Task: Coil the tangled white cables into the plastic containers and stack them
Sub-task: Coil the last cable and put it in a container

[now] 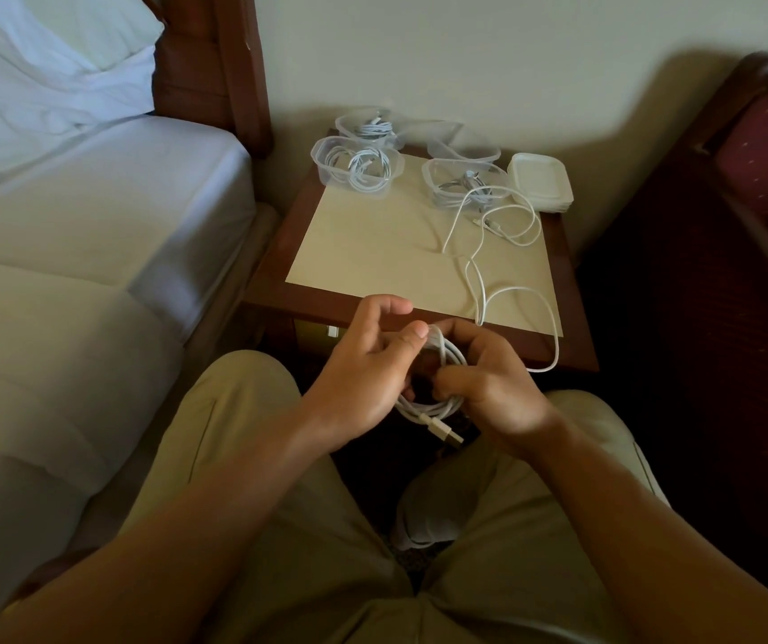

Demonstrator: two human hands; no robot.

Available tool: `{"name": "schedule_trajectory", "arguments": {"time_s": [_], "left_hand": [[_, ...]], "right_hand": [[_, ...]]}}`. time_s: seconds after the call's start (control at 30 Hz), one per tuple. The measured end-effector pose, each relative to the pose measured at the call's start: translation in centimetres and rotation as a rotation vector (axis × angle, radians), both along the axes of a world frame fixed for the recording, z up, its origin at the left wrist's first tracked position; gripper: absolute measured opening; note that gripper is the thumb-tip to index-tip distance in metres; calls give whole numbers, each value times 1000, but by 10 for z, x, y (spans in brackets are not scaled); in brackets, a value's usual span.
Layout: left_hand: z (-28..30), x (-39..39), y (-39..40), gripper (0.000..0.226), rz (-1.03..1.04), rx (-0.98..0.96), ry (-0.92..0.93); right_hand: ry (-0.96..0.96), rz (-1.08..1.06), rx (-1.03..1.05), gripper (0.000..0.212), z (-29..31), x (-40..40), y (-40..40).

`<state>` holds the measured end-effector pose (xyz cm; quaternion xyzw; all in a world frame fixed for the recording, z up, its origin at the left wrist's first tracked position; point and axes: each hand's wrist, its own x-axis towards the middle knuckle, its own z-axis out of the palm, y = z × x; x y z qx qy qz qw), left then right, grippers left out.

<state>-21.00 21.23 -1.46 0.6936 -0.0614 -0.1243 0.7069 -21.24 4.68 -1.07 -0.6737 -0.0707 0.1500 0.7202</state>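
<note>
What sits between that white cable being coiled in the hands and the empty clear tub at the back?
The loose white cable sprawls across the nightstand top, and a clear plastic tub holding cables stands just in front of the empty clear tub.

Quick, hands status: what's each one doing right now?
Left hand: holds the white cable coil, thumb pressing its top, fingers curled behind it.
Right hand: fingers curled round the same coil, gripping its right side.
</note>
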Motion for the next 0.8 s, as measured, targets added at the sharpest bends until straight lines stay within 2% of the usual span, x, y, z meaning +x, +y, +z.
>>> {"name": "schedule_trajectory", "arguments": {"time_s": [0.1, 0.17, 0.2, 0.3, 0.43, 0.53, 0.67, 0.8], "left_hand": [[1, 1, 2, 16, 12, -2, 4], [2, 2, 3, 13, 25, 11, 3], [2, 3, 3, 11, 33, -8, 6], [3, 4, 5, 12, 14, -86, 48], [10, 5, 6, 14, -5, -257, 183], [12, 5, 5, 14, -18, -282, 232], [10, 9, 10, 17, 3, -260, 254], [15, 10, 17, 10, -44, -99, 184]], "right_hand": [[21, 25, -68, 36, 1, 4, -6], [71, 117, -44, 27, 0, 7, -12], [110, 166, -27, 29, -2, 9, -16], [240, 272, -16, 50, -4, 14, -28], [327, 438, 121, 31, 1, 13, -41], [320, 440, 115, 25, -3, 12, -42], [202, 369, -82, 23, 4, 13, -29], [-97, 312, -528, 35, 10, 14, -33]]}}
